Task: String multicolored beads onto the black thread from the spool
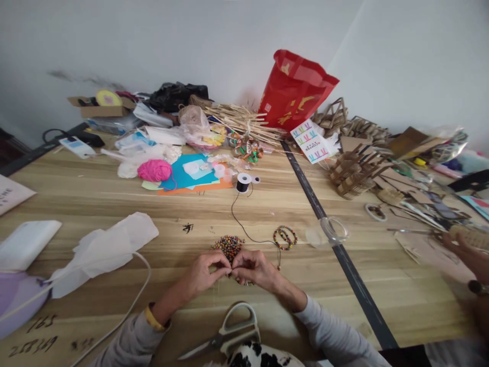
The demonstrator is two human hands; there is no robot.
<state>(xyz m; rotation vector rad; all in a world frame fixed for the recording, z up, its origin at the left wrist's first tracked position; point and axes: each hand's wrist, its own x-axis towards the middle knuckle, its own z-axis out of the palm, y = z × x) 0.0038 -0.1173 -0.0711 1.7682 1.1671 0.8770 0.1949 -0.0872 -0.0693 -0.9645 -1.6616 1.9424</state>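
My left hand (208,271) and my right hand (256,267) meet over the table, each in a pinch with fingertips almost touching. What they pinch is too small to make out. Just behind the fingers lies a pile of multicoloured beads (228,245). A few more beads (247,282) show under my right hand. To the right lie beaded bracelets (284,238), overlapping. A black cord (244,228) runs from a white spool (243,182) past them, with a bead or two at its end. Scissors (233,331) lie in front of me, blades pointing left.
A pink yarn ball (155,171) and blue sheets (187,172) lie farther back, near a red bag (296,92). Clear tape rolls (333,229) sit at right, woven baskets (355,171) beyond. Another person's hand (468,257) is at far right. A white cable (143,285) curves at left.
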